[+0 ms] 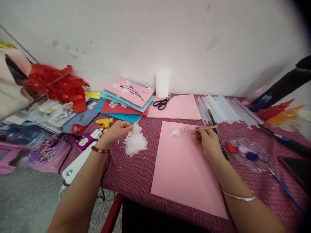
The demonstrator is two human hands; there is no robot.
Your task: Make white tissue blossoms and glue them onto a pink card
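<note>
My left hand [121,128] is at the upper edge of a loose stack of thin white paper squares [136,142], fingers pinched together on a piece of that paper. My right hand [206,139] grips a thin wooden stick [205,128]. The stick's tip points left, close to a small crumpled white paper tuft [175,132]; whether they touch I cannot tell. That tuft sits near the top of a large pink sheet [187,171] lying flat under my right hand.
Behind lie black-handled scissors [162,103] on pink paper and decorated cards [128,92]. A yellow glue gun [105,123], purple socket block [85,141] and white power bank [80,163] are left. Glue sticks [221,108], a pen [213,119] and paint palette [250,155] lie right.
</note>
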